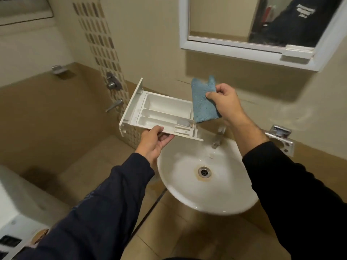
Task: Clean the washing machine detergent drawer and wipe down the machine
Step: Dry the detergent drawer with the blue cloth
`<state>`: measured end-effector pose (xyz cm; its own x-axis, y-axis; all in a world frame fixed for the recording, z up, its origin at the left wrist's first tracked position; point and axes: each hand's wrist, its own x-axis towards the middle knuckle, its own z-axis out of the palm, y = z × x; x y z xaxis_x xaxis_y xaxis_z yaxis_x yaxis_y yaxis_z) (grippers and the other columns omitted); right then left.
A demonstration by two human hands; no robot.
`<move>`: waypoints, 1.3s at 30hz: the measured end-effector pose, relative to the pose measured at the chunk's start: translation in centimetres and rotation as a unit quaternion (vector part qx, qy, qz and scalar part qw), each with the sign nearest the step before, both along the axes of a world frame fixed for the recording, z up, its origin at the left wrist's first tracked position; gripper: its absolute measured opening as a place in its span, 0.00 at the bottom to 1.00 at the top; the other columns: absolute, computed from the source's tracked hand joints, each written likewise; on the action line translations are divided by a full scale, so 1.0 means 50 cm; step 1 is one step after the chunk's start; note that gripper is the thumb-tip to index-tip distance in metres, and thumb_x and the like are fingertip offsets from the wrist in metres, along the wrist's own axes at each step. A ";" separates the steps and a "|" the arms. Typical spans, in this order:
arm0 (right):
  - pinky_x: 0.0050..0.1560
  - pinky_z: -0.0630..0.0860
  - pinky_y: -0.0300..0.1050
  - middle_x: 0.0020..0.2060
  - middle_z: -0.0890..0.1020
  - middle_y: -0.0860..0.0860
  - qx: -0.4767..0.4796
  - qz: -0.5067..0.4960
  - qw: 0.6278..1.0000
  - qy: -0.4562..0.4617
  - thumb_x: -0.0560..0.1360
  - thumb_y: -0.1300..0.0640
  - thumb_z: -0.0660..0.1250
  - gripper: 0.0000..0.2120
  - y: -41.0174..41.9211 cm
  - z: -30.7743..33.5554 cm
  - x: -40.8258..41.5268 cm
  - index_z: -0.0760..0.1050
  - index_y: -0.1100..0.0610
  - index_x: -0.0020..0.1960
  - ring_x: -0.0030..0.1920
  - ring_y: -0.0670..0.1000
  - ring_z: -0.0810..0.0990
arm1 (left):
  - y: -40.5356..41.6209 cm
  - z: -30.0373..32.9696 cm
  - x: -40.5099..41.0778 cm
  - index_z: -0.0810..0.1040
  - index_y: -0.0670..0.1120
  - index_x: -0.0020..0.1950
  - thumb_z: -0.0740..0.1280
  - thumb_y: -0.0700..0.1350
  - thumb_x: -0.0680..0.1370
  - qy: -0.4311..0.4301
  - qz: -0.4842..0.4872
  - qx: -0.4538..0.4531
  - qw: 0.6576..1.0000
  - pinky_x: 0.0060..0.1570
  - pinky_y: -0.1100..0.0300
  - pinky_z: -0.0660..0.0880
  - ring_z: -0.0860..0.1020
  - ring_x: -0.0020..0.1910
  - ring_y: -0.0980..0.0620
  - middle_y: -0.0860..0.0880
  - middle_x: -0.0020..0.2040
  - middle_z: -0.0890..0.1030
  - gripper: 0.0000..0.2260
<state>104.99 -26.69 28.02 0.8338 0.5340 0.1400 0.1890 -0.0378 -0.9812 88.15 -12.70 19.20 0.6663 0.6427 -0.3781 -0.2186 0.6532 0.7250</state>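
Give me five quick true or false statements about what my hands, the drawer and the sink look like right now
1. The left hand holds the detergent drawer by its near edge. True.
2. The right hand pinches a red sponge. False: it is a blue cloth.
3. The drawer lies inside the sink. False: it is held in the air above the sink's rim.
4. The cloth is pressed into a drawer compartment. False: it hangs beside the drawer's far end.
5. A mirror hangs on the wall above the sink. True.
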 end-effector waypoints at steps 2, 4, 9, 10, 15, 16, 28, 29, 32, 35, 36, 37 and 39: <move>0.34 0.79 0.40 0.40 0.81 0.52 0.016 0.023 1.000 0.010 0.77 0.64 0.67 0.08 0.041 0.007 -0.047 0.71 0.55 0.42 0.39 0.48 0.82 | 0.023 0.003 -0.050 0.72 0.36 0.61 0.60 0.32 0.80 -0.011 0.016 -0.011 1.000 0.47 0.46 0.82 0.81 0.56 0.37 0.34 0.57 0.79 0.10; 0.35 0.80 0.41 0.39 0.81 0.52 0.023 0.050 0.998 0.017 0.77 0.65 0.67 0.09 0.089 0.011 -0.104 0.72 0.55 0.42 0.38 0.48 0.82 | 0.053 0.003 -0.110 0.71 0.36 0.64 0.60 0.32 0.80 -0.013 0.042 -0.015 0.999 0.44 0.47 0.83 0.81 0.54 0.38 0.35 0.56 0.80 0.13; 0.44 0.81 0.50 0.41 0.82 0.53 0.005 0.103 0.994 0.018 0.76 0.63 0.68 0.06 0.210 0.008 -0.252 0.73 0.54 0.43 0.42 0.52 0.83 | 0.128 0.016 -0.276 0.71 0.38 0.58 0.60 0.31 0.79 -0.012 0.095 -0.013 0.995 0.39 0.50 0.83 0.81 0.49 0.40 0.38 0.52 0.78 0.09; 0.45 0.81 0.51 0.42 0.82 0.53 0.001 0.116 0.993 0.018 0.76 0.62 0.68 0.06 0.235 0.007 -0.286 0.73 0.55 0.44 0.43 0.52 0.84 | 0.142 0.020 -0.312 0.71 0.38 0.58 0.60 0.31 0.79 -0.013 0.103 -0.010 0.995 0.39 0.49 0.83 0.81 0.50 0.40 0.38 0.53 0.78 0.09; 0.48 0.81 0.57 0.46 0.83 0.58 -0.006 0.179 0.984 0.002 0.75 0.60 0.69 0.04 0.352 0.012 -0.452 0.73 0.57 0.46 0.48 0.57 0.85 | 0.214 0.036 -0.480 0.73 0.38 0.54 0.60 0.31 0.79 -0.027 0.138 0.001 0.990 0.45 0.47 0.83 0.81 0.52 0.39 0.38 0.51 0.78 0.06; 0.48 0.81 0.57 0.46 0.84 0.59 -0.008 0.193 0.981 -0.004 0.75 0.60 0.69 0.04 0.376 0.014 -0.487 0.73 0.56 0.45 0.48 0.58 0.85 | 0.227 0.039 -0.516 0.72 0.37 0.54 0.60 0.31 0.79 -0.030 0.148 0.003 0.988 0.44 0.48 0.83 0.81 0.52 0.39 0.38 0.50 0.79 0.06; 0.40 0.80 0.46 0.42 0.82 0.54 -0.009 0.378 0.926 0.006 0.76 0.61 0.68 0.05 0.645 0.007 -0.851 0.73 0.56 0.44 0.42 0.50 0.83 | 0.358 0.029 -0.882 0.74 0.42 0.56 0.57 0.32 0.80 -0.014 0.284 0.035 0.958 0.41 0.52 0.83 0.82 0.51 0.41 0.42 0.51 0.81 0.10; 0.41 0.80 0.47 0.42 0.83 0.53 -0.008 0.393 0.919 0.008 0.76 0.61 0.68 0.06 0.671 0.002 -0.877 0.73 0.55 0.43 0.42 0.50 0.84 | 0.371 0.024 -0.910 0.74 0.41 0.56 0.57 0.32 0.80 -0.004 0.293 0.039 0.955 0.40 0.53 0.83 0.82 0.51 0.40 0.42 0.52 0.81 0.10; 0.43 0.80 0.49 0.44 0.83 0.55 -0.011 0.440 0.898 0.010 0.76 0.60 0.69 0.05 0.747 -0.015 -0.953 0.74 0.56 0.44 0.45 0.53 0.84 | 0.417 0.016 -0.987 0.74 0.41 0.60 0.58 0.33 0.79 0.032 0.308 0.044 0.950 0.43 0.52 0.83 0.83 0.51 0.40 0.41 0.55 0.80 0.12; 0.40 0.79 0.47 0.42 0.83 0.54 -0.016 0.478 0.878 0.027 0.76 0.60 0.69 0.04 0.833 -0.036 -1.033 0.74 0.58 0.47 0.43 0.51 0.83 | 0.470 0.008 -1.065 0.74 0.41 0.61 0.58 0.34 0.79 0.072 0.332 0.041 0.940 0.45 0.51 0.82 0.83 0.49 0.41 0.42 0.53 0.80 0.12; 0.39 0.79 0.46 0.41 0.82 0.53 -0.015 0.490 0.871 0.032 0.76 0.61 0.69 0.04 0.861 -0.042 -1.061 0.74 0.59 0.47 0.41 0.49 0.83 | 0.487 0.004 -1.089 0.74 0.42 0.60 0.58 0.35 0.79 0.089 0.342 0.038 0.935 0.45 0.50 0.82 0.83 0.48 0.42 0.43 0.51 0.80 0.12; 0.38 0.78 0.45 0.40 0.82 0.53 -0.014 0.502 0.864 0.038 0.76 0.61 0.69 0.04 0.884 -0.047 -1.083 0.74 0.60 0.47 0.40 0.48 0.83 | 0.501 0.000 -1.107 0.74 0.42 0.59 0.58 0.35 0.79 0.109 0.351 0.035 0.930 0.46 0.50 0.82 0.83 0.47 0.43 0.44 0.49 0.79 0.11; 0.39 0.79 0.46 0.40 0.82 0.53 -0.024 0.528 0.847 0.052 0.76 0.62 0.69 0.04 0.933 -0.062 -1.133 0.74 0.60 0.48 0.40 0.48 0.83 | 0.530 -0.013 -1.150 0.73 0.42 0.58 0.58 0.35 0.78 0.152 0.375 0.016 0.915 0.45 0.51 0.82 0.82 0.44 0.46 0.45 0.46 0.79 0.11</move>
